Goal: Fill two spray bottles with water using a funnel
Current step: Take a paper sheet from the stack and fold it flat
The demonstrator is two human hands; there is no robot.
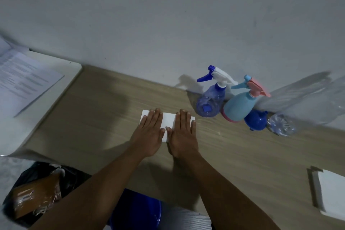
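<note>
White side table (61, 73) at the far left is being occupied by printed sheets (24, 78). Below it a black bag (31, 175) with brown contents is being noted, and a blue basin (138, 211) is being seen beneath the near edge of the wood-grain tabletop (93, 117).

At centre, a white sheet of paper (168, 121) is being pressed flat by both hands. The left hand (149, 132) and right hand (183, 134) are being laid palm-down side by side, fingers straight and together, nothing being gripped.

Further right, near the wall, a transparent blue spray bottle (211, 102) and a light-blue spray bottle (240, 106) with a pink trigger are being kept upright, close together, spray heads fitted. A blue funnel (255, 121) is being rested just beside the light-blue bottle's base, with a clear plastic bottle (281, 124) next to it. A stack of white sheets (330, 192) is being noted at the far right edge.
</note>
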